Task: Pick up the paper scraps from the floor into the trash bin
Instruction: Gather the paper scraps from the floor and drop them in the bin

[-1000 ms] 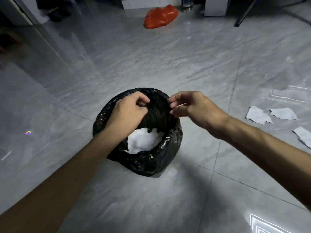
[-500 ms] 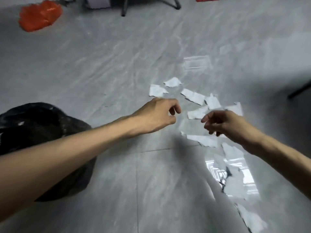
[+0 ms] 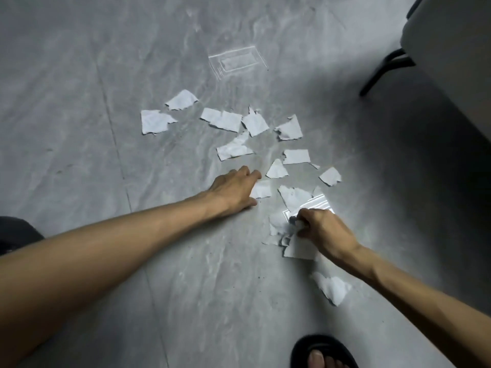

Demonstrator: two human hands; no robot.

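Paper scraps (image 3: pixel 224 120), judged light, limp and flat on the slick floor (image 3: pixel 79 102), are pinched at lifted edges: right hand (image 3: pixel 322 231) clamped on crumpled pieces, left hand (image 3: pixel 235 188) spread over one scrap.

Place: looks like an indoor room, home or small office, hard to call which.
Floor: glossy grey marble-look tiles (image 3: pixel 132 75), big slabs with thin grout lines, and there's a ceiling light (image 3: pixel 236 61) mirrored in the shine.
Furniture: top right, a pale grey chair seat (image 3: pixel 451 49) on thin black metal legs (image 3: pixel 382 67).
Footwear: a bare toe in a black open sandal (image 3: pixel 322 350), so casual indoor dress.
Litter: torn white paper scraps (image 3: pixel 225 120) scattered over the tiles.
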